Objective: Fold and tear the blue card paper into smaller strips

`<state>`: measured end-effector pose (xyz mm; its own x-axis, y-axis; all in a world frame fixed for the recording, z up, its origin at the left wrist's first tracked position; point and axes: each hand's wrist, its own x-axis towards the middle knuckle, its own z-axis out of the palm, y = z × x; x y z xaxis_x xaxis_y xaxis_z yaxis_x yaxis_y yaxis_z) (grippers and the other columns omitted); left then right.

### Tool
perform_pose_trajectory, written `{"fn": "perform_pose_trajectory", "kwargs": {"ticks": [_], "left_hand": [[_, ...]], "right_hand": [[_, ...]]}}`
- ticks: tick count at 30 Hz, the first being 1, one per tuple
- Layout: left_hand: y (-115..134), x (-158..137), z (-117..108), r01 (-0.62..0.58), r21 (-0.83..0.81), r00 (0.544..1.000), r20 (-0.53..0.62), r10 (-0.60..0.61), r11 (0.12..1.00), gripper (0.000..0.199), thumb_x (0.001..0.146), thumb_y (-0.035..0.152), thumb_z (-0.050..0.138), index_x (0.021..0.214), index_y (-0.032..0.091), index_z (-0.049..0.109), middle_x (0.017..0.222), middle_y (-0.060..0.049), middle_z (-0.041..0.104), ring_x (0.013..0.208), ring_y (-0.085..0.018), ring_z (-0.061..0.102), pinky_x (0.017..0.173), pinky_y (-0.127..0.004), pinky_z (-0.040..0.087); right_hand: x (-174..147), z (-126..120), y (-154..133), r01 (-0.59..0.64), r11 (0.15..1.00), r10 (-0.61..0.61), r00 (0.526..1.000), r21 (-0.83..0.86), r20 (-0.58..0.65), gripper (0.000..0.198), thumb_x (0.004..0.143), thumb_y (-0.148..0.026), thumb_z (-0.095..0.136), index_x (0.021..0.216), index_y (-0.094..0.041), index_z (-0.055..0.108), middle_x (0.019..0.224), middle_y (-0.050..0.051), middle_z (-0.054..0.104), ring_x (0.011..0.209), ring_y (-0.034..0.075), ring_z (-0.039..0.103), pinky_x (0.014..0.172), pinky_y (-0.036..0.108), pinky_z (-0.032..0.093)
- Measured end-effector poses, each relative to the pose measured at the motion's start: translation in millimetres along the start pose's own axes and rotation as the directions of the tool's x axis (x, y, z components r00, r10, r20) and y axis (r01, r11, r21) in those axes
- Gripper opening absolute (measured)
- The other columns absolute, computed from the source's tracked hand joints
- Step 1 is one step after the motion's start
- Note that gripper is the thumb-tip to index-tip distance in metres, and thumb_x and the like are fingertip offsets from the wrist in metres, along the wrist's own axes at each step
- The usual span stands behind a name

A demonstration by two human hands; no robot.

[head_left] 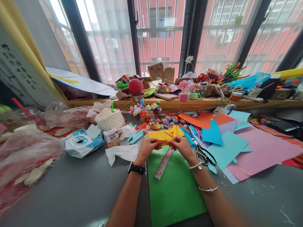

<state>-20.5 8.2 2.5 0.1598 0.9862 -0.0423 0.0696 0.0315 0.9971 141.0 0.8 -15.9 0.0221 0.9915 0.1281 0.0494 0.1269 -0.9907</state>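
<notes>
My left hand pinches one end of a small folded orange-yellow paper strip. The other end is between the fingers of my right hand, so the strip stretches level between both hands. Just behind it lie a yellow paper sheet and curled yellow paper pieces. Below the hands, a speckled clear ruler rests slanted on a green mat. To the right of my right wrist are black-handled scissors, partly among blue paper strips.
Coloured paper sheets spread over the right side. On the left are a wet-wipe pack, a small carton, a crumpled tissue and plastic bags. Small craft flowers stand behind; a cluttered sill runs below the window.
</notes>
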Motion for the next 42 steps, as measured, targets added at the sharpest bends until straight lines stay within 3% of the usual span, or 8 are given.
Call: {"fn": "perform_pose_trajectory", "kwargs": {"ticks": [4,13,22,28,34,42], "left_hand": [[1.7,0.4,-1.2,0.041,-0.016,0.999,-0.010,-0.041,0.999,0.007,0.058,0.014,0.067,0.062,0.009,0.064,0.048,0.000,0.062,0.045,-0.009,0.058,0.048,-0.016,0.047],[2.7,2.5,-2.3,0.127,-0.053,0.991,0.046,-0.125,0.990,0.016,0.055,0.019,0.071,0.065,0.008,0.063,0.051,-0.002,0.064,0.050,-0.011,0.061,0.055,-0.020,0.049],[2.2,1.5,-6.1,0.126,-0.013,0.991,0.048,-0.125,0.992,0.023,0.052,0.026,0.073,0.057,0.007,0.061,0.047,-0.003,0.062,0.042,-0.009,0.057,0.046,-0.018,0.045],[1.2,1.5,-8.0,0.133,-0.030,0.985,0.114,-0.129,0.991,0.027,0.051,0.028,0.074,0.065,0.007,0.062,0.054,-0.004,0.064,0.049,-0.011,0.060,0.053,-0.020,0.048],[1.0,-0.2,-5.4,0.088,-0.122,0.973,0.224,-0.059,0.989,0.042,0.053,0.029,0.074,0.089,0.011,0.062,0.069,-0.005,0.067,0.061,-0.015,0.064,0.060,-0.024,0.049],[-4.3,1.2,-6.8,0.108,-0.212,0.973,0.224,-0.059,0.971,0.035,0.049,0.025,0.075,0.079,0.011,0.067,0.069,-0.005,0.068,0.067,-0.015,0.063,0.076,-0.029,0.047]], "right_hand": [[2.0,-1.7,1.5,-0.052,0.997,0.048,0.997,0.061,0.057,0.030,0.052,-0.036,0.071,0.063,-0.011,0.059,0.048,-0.001,0.058,0.043,0.009,0.056,0.045,0.020,0.045],[4.1,-3.9,-2.5,-0.105,0.989,0.104,0.994,0.100,0.015,0.029,0.046,-0.034,0.074,0.053,-0.012,0.056,0.046,-0.001,0.058,0.036,0.005,0.050,0.037,0.017,0.040],[6.1,-14.3,-3.7,-0.139,0.987,0.131,0.986,0.078,0.103,0.027,0.048,-0.034,0.073,0.053,-0.011,0.059,0.045,0.000,0.059,0.037,0.006,0.051,0.040,0.017,0.040],[7.3,-16.3,-1.7,-0.134,0.985,0.117,0.982,0.107,0.151,0.025,0.052,-0.031,0.071,0.067,-0.012,0.063,0.052,-0.001,0.062,0.042,0.006,0.054,0.044,0.018,0.043],[6.0,-16.6,-0.2,-0.110,0.983,0.078,0.974,0.144,0.214,0.026,0.056,-0.029,0.069,0.078,-0.014,0.065,0.061,-0.001,0.064,0.050,0.008,0.058,0.053,0.021,0.047],[4.2,-15.1,-2.6,-0.114,0.973,0.068,0.972,0.199,0.224,0.018,0.054,-0.018,0.067,0.072,-0.017,0.068,0.061,0.000,0.066,0.053,0.009,0.060,0.059,0.023,0.046]]}}
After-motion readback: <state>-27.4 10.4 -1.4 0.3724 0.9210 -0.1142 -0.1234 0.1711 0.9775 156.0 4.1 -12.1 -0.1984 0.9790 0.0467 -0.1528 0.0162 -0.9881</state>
